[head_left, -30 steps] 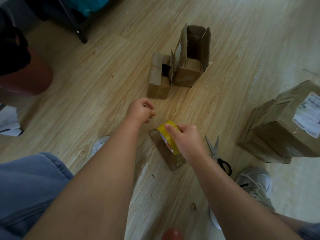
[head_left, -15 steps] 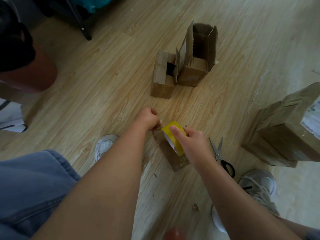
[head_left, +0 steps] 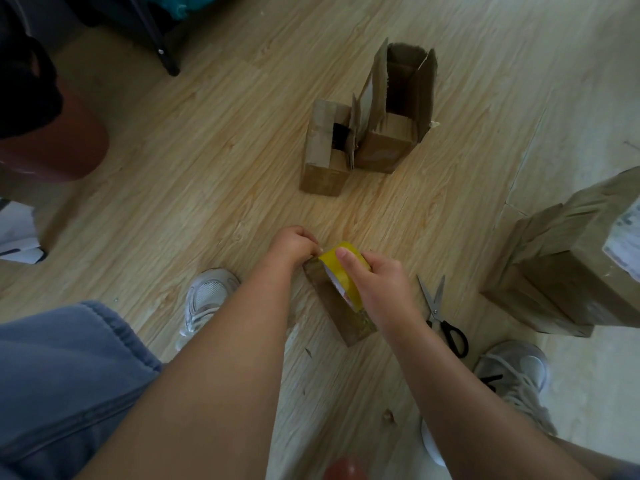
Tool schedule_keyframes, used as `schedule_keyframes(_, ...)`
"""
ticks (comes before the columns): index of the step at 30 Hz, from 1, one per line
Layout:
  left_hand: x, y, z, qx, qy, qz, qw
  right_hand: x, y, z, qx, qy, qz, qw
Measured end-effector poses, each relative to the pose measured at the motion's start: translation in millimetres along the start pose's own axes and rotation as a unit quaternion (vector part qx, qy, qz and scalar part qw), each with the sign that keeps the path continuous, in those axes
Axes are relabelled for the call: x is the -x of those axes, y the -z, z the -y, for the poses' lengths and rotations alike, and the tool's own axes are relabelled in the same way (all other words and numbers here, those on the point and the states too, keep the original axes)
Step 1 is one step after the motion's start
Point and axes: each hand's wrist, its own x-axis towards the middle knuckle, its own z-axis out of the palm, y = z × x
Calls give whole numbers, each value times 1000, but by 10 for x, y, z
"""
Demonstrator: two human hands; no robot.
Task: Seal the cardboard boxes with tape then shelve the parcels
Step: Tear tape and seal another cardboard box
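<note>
A small cardboard box (head_left: 341,315) lies on the wooden floor in front of me. My right hand (head_left: 375,289) grips a yellow tape roll (head_left: 341,270) held on top of that box. At the roll's far edge my left hand (head_left: 294,245) has its fingers curled and pinches what looks like the tape end. Two more cardboard boxes stand farther away: a short one with a dark gap in its top (head_left: 325,150) and a taller one with its flaps up (head_left: 394,133).
Black-handled scissors (head_left: 441,315) lie right of the small box. A large taped parcel with a white label (head_left: 571,265) sits at the right. My two grey shoes (head_left: 206,299) (head_left: 512,375) flank the box. A brown stool (head_left: 52,147) and white papers (head_left: 17,237) are at the left.
My left hand has moved right from open floor to the far edge of the tape roll and closed on it. The right hand keeps the roll on the box.
</note>
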Motion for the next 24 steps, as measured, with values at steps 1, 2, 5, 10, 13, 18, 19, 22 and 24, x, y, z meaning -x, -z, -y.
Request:
schedule_keyframes(1, 3, -16, -4, -12, -15, 0, 1000, -2, -3, -2, -2, 0, -1, 1000)
schedule_keyframes(2, 7, -30, -6, -30, -34, 9, 999, -1, -2, 0, -2, 0, -2, 1000)
schedule_keyframes(5, 79, -28, -29, -83, -75, 45, 993, -19, 1, -20, 14, 8, -7, 1000)
schedule_keyframes(10, 279, 113, 11, -80, -61, 112, 989, -11, 0, -38, 25, 7, -13, 1000)
schedule_keyframes(13, 305, 162, 173, -79, -46, 178, 980, 11, 14, -1, 24, 10, -7, 1000)
schedule_keyframes(18, 266, 103, 323, -78, -94, 159, 980, 27, 48, -16, 31, 0, 0, 1000)
schedule_keyframes(19, 277, 88, 316, -80, -96, 152, 980, 35, 67, -21, 26, 0, 4, 1000)
schedule_keyframes(22, 268, 55, 326, -68, -95, 134, 984, 51, 142, -54, 6, -13, 27, 1000)
schedule_keyframes(24, 281, 38, 334, -59, -90, 125, 986, 66, 175, -88, 17, -16, 25, 999)
